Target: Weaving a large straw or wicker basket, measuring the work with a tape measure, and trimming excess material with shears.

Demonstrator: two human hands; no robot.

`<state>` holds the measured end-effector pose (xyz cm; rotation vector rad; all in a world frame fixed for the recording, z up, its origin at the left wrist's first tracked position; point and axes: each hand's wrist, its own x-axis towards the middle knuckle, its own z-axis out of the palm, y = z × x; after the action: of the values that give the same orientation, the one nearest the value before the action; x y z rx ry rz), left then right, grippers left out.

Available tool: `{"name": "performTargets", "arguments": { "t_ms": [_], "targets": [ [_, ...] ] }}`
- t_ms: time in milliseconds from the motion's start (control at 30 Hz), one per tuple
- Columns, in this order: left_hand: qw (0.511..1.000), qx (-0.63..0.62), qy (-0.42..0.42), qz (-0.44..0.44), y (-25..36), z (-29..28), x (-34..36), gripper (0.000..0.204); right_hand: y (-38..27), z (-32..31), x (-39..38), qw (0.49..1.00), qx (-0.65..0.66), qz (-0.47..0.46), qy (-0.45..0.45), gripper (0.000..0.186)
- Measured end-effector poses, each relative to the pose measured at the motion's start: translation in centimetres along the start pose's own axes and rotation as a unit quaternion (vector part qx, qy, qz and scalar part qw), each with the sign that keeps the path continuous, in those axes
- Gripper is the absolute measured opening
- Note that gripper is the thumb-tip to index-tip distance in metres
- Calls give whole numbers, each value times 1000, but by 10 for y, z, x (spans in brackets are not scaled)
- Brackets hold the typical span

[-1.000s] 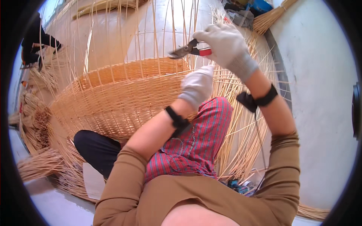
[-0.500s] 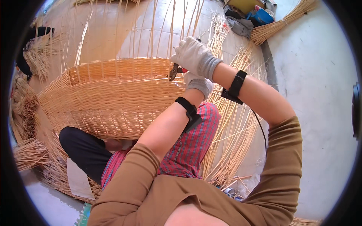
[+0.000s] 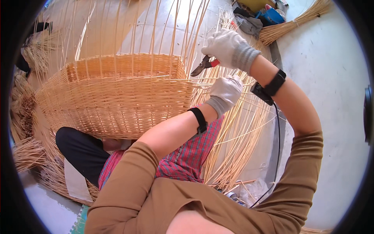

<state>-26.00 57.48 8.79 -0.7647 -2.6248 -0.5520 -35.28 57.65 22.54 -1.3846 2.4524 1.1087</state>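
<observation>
A large wicker basket with a woven wall stands in front of me, and upright stakes rise from its rim. At its right corner my left hand, in a white knit glove, is closed around several long wicker strands that run out from the weave. My right hand, gloved too, is raised above the left one. It grips pruning shears with red handles. Their dark blades point down and left, beside the basket's right corner and apart from it.
Loose canes lie spread on the floor to my right. A tied cane bundle and a blue container are at the far right. More bundles lie along the left. My red checked cloth covers my lap below the basket.
Both hands have moved to the right, away from the basket's corner, and the shears have come with the right hand. The left hand now draws strands outward. The basket has shifted slightly in view.
</observation>
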Motion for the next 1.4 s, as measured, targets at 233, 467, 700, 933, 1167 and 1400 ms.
{"name": "performTargets", "arguments": {
  "t_ms": [233,467,700,933,1167,1400],
  "targets": [
    [975,-49,-157,-149,-3,10,7,19,-21,7,-10,999,-8,19,46,27],
    [965,-102,-124,-209,-9,9,3,21,-27,-1,-6,999,21,43,-21,35],
    [984,-25,-122,-130,-2,3,-5,22,-31,13,-10,999,6,51,-19,31],
    [993,-43,-67,-90,-2,7,-13,22,-36,20,-20,993,74,90,-20,27],
    [998,-18,-51,-27,22,-38,-34,14,-39,-6,-67,988,106,114,-2,20],
    [990,-35,-61,-120,-70,-71,-107,50,-170,86,-158,607,596,263,455,38]
  ]
}}
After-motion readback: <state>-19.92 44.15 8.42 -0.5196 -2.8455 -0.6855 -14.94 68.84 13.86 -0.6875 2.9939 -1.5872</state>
